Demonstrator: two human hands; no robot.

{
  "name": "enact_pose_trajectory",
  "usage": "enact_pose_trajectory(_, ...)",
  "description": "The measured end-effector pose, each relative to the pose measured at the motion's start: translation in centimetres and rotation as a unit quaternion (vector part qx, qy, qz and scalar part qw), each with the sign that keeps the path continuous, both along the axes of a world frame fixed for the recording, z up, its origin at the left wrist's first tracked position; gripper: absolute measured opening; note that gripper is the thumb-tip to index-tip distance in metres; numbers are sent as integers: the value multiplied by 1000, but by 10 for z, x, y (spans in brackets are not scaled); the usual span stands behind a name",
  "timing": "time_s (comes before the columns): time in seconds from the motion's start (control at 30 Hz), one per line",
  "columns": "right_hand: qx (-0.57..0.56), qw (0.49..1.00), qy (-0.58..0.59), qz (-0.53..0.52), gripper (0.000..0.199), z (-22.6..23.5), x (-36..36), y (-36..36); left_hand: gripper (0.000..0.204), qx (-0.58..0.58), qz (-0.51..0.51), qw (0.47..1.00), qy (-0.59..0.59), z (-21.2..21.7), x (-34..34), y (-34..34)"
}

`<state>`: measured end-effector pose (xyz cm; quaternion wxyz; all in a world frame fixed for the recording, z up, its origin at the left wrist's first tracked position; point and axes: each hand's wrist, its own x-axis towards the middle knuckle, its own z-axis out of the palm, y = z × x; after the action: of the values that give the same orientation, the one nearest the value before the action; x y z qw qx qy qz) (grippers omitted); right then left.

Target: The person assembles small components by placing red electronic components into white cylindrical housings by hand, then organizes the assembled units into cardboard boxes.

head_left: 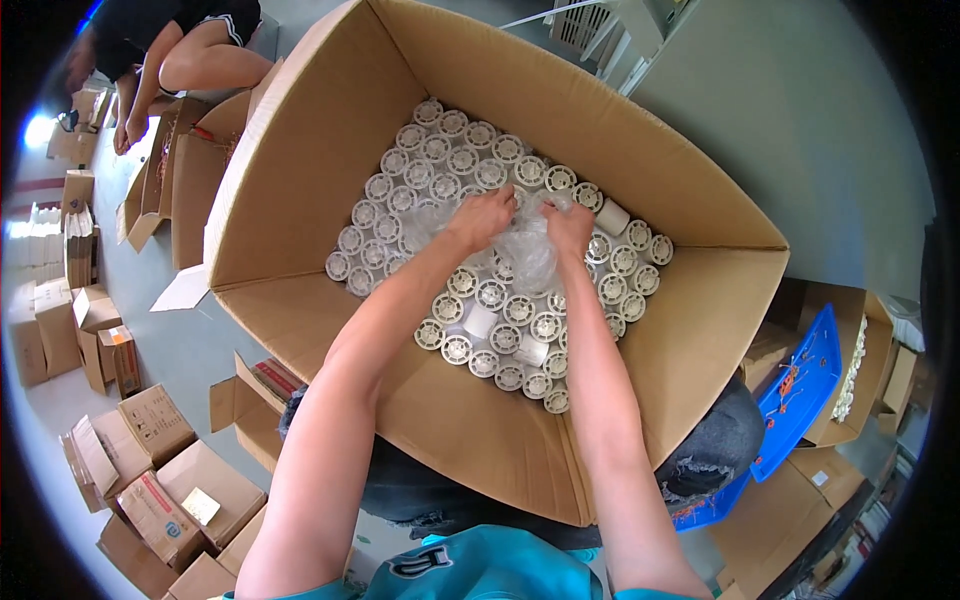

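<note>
Inside the deep cardboard box [300,130], white round parts [490,293] are standing in close rows across much of the bottom, so the arrangement is looking largely laid out, though a few are lying on their sides. Over the middle, the right hand [571,228] is pinching a crumpled clear plastic bag [527,258] between narrowed fingers, while the left hand [484,219] is hovering just beside it, its grip too hidden to tell. The bag is covering some parts, so whether any spots are lying unfilled beneath cannot be judged.
</note>
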<state>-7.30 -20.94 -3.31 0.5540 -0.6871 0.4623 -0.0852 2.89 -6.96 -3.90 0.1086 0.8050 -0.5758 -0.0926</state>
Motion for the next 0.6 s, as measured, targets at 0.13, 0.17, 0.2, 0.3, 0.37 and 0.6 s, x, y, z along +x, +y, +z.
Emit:
enact_pose_trajectory(0.13,-21,978,-200,-60,11,11,-5,7,29,10,104,989,103,5,0,-9)
enact_pose_trajectory(0.17,-22,978,-199,-60,11,14,-5,7,28,9,123,985,125,7,1,-11)
enact_pose_trajectory(0.2,-13,977,-207,-50,11,16,-6,7,27,7,141,979,146,9,1,-12)
enact_pose_trajectory(0.3,-19,979,-200,-31,14,31,-2,8,27,-6,158,975,157,11,4,-14)
enact_pose_trajectory(0.37,-36,982,-184,-23,17,33,1,7,28,-6,156,975,159,12,4,-16)
enact_pose_trajectory(0.6,-212,975,-66,7,23,56,32,-3,23,2,305,868,392,27,6,-18)
